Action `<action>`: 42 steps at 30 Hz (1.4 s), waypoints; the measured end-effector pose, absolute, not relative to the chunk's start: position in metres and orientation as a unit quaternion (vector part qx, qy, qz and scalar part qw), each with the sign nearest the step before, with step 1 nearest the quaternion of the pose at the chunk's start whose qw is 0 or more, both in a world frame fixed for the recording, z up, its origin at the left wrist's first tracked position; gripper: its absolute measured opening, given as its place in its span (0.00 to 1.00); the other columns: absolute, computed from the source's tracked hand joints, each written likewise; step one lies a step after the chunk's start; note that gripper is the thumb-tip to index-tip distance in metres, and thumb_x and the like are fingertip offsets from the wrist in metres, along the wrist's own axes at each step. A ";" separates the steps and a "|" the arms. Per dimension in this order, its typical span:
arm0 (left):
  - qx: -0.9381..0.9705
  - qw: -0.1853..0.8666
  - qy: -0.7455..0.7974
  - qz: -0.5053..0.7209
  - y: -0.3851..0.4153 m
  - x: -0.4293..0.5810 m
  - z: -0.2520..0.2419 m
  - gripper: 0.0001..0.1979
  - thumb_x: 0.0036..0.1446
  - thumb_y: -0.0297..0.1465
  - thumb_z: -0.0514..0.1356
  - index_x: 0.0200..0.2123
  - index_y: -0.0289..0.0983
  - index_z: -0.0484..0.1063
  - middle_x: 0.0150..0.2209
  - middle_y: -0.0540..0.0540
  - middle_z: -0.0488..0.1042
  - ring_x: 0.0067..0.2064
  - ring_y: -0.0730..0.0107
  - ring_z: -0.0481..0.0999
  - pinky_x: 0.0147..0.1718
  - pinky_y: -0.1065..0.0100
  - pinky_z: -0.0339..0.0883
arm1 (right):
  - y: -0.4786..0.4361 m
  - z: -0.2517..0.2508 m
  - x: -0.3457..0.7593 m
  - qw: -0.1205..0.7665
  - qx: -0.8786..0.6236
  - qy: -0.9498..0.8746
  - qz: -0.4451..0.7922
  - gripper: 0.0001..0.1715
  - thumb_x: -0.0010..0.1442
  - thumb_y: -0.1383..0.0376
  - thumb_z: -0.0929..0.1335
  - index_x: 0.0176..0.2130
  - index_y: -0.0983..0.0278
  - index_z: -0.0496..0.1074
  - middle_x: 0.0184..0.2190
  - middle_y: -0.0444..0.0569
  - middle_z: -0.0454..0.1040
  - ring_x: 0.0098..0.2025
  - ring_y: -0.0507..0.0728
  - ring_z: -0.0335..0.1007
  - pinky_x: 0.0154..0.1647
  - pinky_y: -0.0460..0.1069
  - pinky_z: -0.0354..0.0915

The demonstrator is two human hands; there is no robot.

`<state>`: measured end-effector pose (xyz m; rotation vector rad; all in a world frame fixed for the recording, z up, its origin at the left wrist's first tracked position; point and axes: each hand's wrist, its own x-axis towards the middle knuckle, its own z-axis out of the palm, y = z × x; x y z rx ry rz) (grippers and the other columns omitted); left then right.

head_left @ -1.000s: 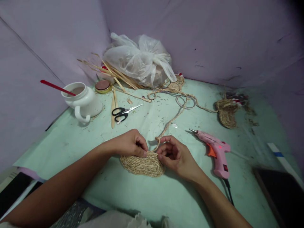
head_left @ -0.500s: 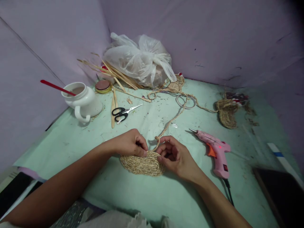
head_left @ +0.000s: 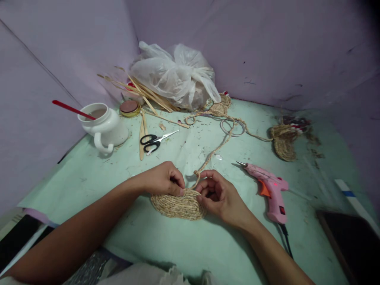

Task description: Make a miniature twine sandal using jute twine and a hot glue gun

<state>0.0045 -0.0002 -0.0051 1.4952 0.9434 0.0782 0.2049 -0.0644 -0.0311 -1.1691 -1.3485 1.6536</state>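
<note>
A flat oval mat of coiled braided straw (head_left: 178, 206) lies on the pale green table cover (head_left: 190, 245) in front of me. My left hand (head_left: 163, 180) rests on its far edge with fingers curled, pinching the braid. My right hand (head_left: 218, 194) is closed on the mat's right end, where the loose braided rope (head_left: 215, 150) leaves the coil and runs away across the table. The fingertips of both hands nearly meet over the mat's rim.
A pink glue gun (head_left: 268, 188) lies to the right, its light on. Scissors (head_left: 154, 141), a white jug (head_left: 103, 126) with a red stick, a tin lid (head_left: 129, 107), straw strips and a plastic bag (head_left: 175, 77) lie behind. Another woven piece (head_left: 283, 142) sits far right.
Almost nothing differs; my right hand has shifted very slightly at the mat's end, and both hands keep their hold.
</note>
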 end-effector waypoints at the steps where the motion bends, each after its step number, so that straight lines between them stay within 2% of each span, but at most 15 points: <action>1: 0.652 0.634 0.414 0.034 0.000 0.005 -0.005 0.06 0.41 0.30 0.64 0.25 0.32 0.77 0.18 0.53 0.68 0.22 0.78 0.62 0.21 0.75 0.54 | -0.065 -0.031 0.205 0.347 -0.450 -0.520 0.638 0.23 0.50 0.69 0.69 0.44 0.60 0.59 0.29 0.42 0.69 0.25 0.49 0.63 0.25 0.46 0.63; 8: 0.644 0.639 0.420 0.034 -0.001 0.006 -0.002 0.07 0.41 0.30 0.64 0.24 0.32 0.76 0.18 0.53 0.67 0.22 0.78 0.61 0.21 0.75 0.54 | -0.067 -0.033 0.209 0.345 -0.439 -0.544 0.627 0.28 0.52 0.70 0.69 0.50 0.58 0.57 0.32 0.42 0.67 0.28 0.49 0.64 0.27 0.46 0.63; 42: 0.653 0.632 0.416 0.038 -0.002 0.005 -0.005 0.07 0.42 0.30 0.64 0.25 0.31 0.76 0.18 0.53 0.67 0.22 0.78 0.61 0.21 0.75 0.53 | -0.069 -0.037 0.208 0.349 -0.433 -0.558 0.615 0.32 0.51 0.74 0.68 0.52 0.55 0.56 0.32 0.40 0.67 0.28 0.49 0.63 0.28 0.45 0.63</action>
